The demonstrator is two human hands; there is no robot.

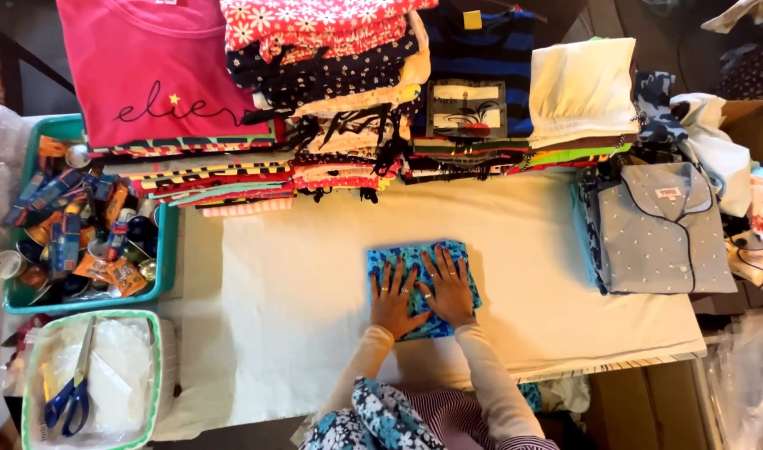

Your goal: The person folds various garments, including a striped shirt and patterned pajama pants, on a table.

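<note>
A small folded blue patterned cloth lies on the white table cover near the middle. My left hand and my right hand both press flat on it, fingers spread, side by side. Cream sleeves cover both forearms. Neither hand grips anything.
Tall stacks of folded clothes line the far side, with a pink top at left. A grey dotted pyjama shirt lies at right. A teal basket of small packets stands at left. Blue scissors rest in a green-rimmed basket.
</note>
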